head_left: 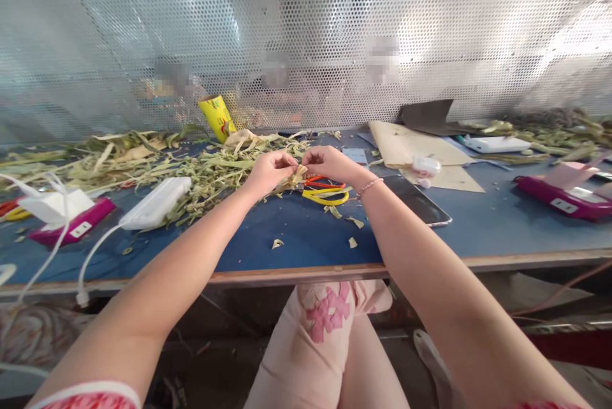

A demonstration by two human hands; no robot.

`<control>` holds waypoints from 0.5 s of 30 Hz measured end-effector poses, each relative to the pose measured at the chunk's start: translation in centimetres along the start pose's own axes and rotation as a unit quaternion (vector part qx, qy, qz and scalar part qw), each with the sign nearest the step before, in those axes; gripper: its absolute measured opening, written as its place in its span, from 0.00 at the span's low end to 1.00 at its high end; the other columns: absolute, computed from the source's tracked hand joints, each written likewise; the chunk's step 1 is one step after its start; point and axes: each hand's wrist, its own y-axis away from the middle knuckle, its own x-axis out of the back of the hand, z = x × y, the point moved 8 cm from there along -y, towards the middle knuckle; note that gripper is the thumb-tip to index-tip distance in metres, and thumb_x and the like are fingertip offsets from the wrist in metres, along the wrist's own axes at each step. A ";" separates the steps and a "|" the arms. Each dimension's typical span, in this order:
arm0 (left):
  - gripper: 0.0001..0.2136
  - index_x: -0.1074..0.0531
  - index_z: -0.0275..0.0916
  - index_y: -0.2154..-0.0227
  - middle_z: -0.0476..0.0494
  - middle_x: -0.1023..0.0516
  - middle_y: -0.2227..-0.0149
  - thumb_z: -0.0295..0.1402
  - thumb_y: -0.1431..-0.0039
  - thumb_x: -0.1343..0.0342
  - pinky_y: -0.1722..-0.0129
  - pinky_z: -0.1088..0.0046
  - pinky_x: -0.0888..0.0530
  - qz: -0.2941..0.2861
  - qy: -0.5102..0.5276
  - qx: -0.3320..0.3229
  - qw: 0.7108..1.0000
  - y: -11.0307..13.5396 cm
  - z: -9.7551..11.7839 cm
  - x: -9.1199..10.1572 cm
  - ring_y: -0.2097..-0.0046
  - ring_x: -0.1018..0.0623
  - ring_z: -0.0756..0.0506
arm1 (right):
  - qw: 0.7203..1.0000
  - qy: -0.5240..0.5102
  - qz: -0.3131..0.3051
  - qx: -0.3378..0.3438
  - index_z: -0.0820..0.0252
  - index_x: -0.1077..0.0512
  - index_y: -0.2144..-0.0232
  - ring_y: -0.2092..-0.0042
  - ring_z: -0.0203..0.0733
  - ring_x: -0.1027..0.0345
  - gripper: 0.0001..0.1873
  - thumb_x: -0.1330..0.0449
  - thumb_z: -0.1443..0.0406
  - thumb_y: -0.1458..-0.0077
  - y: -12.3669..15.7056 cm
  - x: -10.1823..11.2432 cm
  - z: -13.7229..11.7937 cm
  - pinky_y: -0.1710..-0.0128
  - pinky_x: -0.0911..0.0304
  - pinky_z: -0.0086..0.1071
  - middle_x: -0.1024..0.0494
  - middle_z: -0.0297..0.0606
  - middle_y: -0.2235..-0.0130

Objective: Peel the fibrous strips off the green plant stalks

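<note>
Over the middle of the blue table, my left hand [273, 170] and my right hand [325, 162] meet, fingers pinched together. Between them is a small pale-yellow dried leaf piece [299, 174], gripped from both sides. Just below and behind my fingers lie scissors with orange handles [325, 183] and a pair with yellow handles [329, 196]; their blades are mostly hidden. A heap of dried green-yellow plant leaves [217, 170] spreads behind and left of my left hand. Small leaf scraps [354, 243] lie on the table nearer to me.
A yellow tube [217, 117] leans at the back by a perforated metal screen [306, 33]. At left are a white power bank [157, 203] and a magenta power strip [71, 221]. At right are a dark phone [418, 202], tan paper [411, 144], an earbud case [426, 168] and another magenta strip [564, 199].
</note>
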 end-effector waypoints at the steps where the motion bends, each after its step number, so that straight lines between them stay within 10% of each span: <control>1: 0.14 0.30 0.34 0.78 0.48 0.25 0.76 0.40 0.63 0.37 0.67 0.72 0.29 0.006 0.000 -0.002 1.000 0.0 0.0 0.1 0.72 0.27 0.51 | 1.000 0.016 0.011 0.004 0.62 0.34 0.76 0.73 0.30 0.41 0.06 0.44 0.64 0.58 0.0 0.1 0.0 0.71 0.44 0.28 0.32 0.32 0.75; 15: 0.04 0.25 0.36 0.76 0.47 0.22 0.74 0.31 0.58 0.41 0.63 0.69 0.29 0.044 -0.073 -0.001 0.996 0.1 0.2 0.9 0.68 0.25 0.48 | 0.976 0.194 0.025 0.092 0.64 0.28 0.72 0.69 0.34 0.38 0.13 0.52 0.74 0.56 0.2 -0.4 -2.1 0.66 0.45 0.28 0.27 0.38 0.71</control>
